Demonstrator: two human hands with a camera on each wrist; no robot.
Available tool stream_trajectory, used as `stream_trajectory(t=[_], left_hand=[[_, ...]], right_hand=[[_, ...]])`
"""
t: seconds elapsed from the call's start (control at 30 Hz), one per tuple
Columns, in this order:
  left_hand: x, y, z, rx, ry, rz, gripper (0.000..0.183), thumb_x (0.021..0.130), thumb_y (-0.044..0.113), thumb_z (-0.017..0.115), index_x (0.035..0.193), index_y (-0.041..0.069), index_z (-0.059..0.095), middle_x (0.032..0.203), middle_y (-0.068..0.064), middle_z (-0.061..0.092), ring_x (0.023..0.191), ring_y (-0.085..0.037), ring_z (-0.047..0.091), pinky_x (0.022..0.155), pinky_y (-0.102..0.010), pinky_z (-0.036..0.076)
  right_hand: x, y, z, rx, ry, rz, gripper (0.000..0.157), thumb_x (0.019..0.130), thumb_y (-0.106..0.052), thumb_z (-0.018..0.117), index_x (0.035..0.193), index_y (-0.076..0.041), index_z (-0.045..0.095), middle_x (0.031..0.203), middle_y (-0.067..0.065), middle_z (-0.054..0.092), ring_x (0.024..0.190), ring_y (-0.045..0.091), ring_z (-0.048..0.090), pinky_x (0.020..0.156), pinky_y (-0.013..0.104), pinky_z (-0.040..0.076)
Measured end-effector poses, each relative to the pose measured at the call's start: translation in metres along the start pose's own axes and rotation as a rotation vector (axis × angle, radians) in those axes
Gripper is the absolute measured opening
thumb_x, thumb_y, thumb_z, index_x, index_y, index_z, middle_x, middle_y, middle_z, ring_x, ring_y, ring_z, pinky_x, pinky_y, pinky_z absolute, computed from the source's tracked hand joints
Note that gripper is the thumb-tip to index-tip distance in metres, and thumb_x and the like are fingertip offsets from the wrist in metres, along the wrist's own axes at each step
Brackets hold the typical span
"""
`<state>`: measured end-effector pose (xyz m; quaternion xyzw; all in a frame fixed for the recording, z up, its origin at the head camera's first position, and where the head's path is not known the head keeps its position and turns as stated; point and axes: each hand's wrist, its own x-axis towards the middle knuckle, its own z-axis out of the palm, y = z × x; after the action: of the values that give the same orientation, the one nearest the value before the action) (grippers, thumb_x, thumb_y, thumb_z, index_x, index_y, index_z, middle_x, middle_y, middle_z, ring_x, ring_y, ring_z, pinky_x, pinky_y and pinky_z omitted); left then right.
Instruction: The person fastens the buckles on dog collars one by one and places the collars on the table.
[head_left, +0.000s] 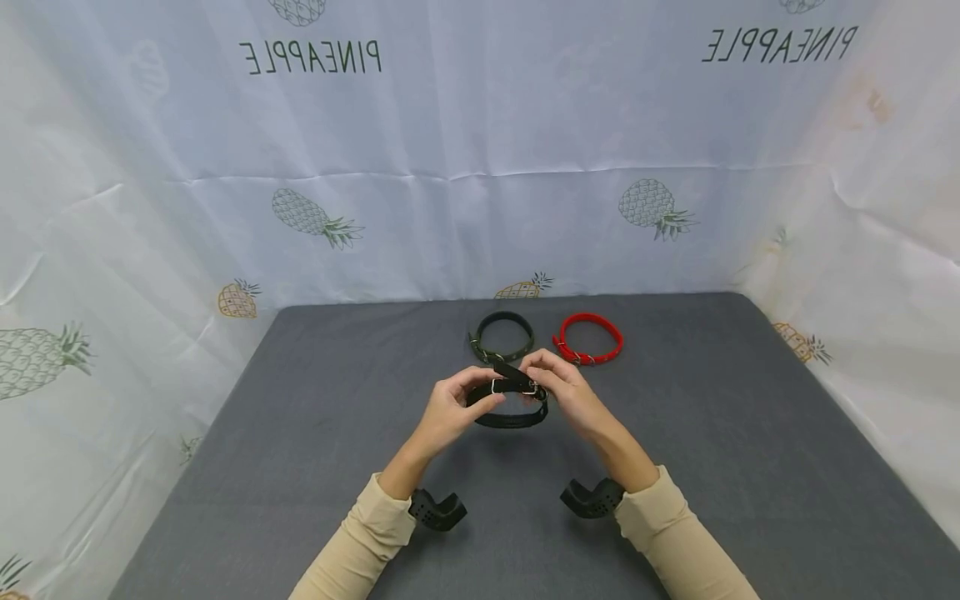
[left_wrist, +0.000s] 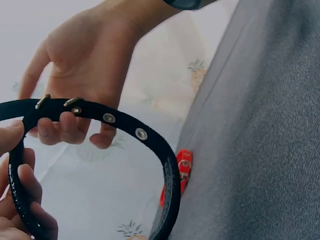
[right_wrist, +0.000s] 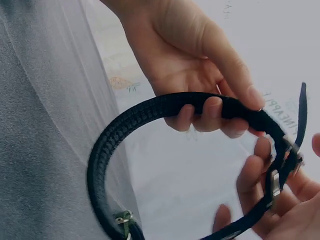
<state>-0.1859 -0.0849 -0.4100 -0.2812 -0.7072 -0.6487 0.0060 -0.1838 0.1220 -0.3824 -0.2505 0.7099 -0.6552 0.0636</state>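
A black buckled collar [head_left: 512,422] is held up as a loop between both hands, over the grey table. My left hand [head_left: 453,408] pinches its left side near a metal loop, with the thumb [right_wrist: 254,97] in front of the band and fingertips curled under it. On the other side, my right hand [head_left: 562,387] has its fingers around the strap by the buckle [right_wrist: 290,145]. A loose strap end [right_wrist: 302,107] sticks out past the buckle. Metal-rimmed holes [left_wrist: 141,134] run along the band in the left wrist view.
Behind the hands lie a dark green collar [head_left: 501,315] and a red collar [head_left: 617,337], side by side on the grey tabletop [head_left: 360,367]. White curtains [head_left: 480,233] printed with pineapples surround the table at the back and sides.
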Motion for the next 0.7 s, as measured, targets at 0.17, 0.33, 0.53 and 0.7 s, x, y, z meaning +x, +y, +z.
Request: stream_trajectory(t=[0.17,0.33,0.53,0.7], left_hand=[[0.0002,0.0019,0.0012,0.088,-0.004,0.045,0.028,0.089,0.007,0.068,0.115,-0.001,0.064,0.112,-0.021,0.064,0.094,0.0,0.06,0.081,-0.021,0.053],[0.0012,0.0037,0.0013,0.135,0.004,0.046,0.031,0.087,0.007,0.069,0.117,0.0,0.065,0.112,-0.019,0.065,0.097,-0.007,0.063,0.082,-0.026,0.056],[0.0017,0.0055,0.0012,0.14,0.009,0.053,0.03,0.087,0.006,0.069,0.116,-0.001,0.065,0.11,-0.021,0.065,0.094,-0.002,0.063,0.08,-0.022,0.056],[0.0016,0.0062,-0.0002,0.146,-0.005,0.079,0.028,0.086,0.006,0.071,0.112,-0.001,0.066,0.111,-0.02,0.065,0.092,0.005,0.06,0.078,-0.018,0.055]], right_hand=[[-0.0013,-0.0056,0.0009,-0.076,-0.03,0.024,0.034,0.104,-0.024,0.041,0.109,0.008,0.054,0.093,-0.004,0.056,0.076,0.011,0.056,0.076,0.029,0.05],[-0.0021,-0.007,0.0017,-0.075,-0.037,0.024,0.03,0.103,-0.021,0.045,0.098,0.007,0.054,0.088,-0.006,0.054,0.077,0.014,0.056,0.078,0.035,0.05],[-0.0017,-0.0072,0.0044,-0.065,-0.01,0.01,0.028,0.102,-0.019,0.046,0.091,0.006,0.053,0.084,-0.006,0.053,0.075,0.013,0.055,0.076,0.034,0.049],[-0.0017,-0.0063,0.0074,-0.063,0.035,0.003,0.022,0.1,-0.016,0.049,0.082,-0.003,0.053,0.083,-0.005,0.054,0.074,0.012,0.056,0.075,0.03,0.05]])
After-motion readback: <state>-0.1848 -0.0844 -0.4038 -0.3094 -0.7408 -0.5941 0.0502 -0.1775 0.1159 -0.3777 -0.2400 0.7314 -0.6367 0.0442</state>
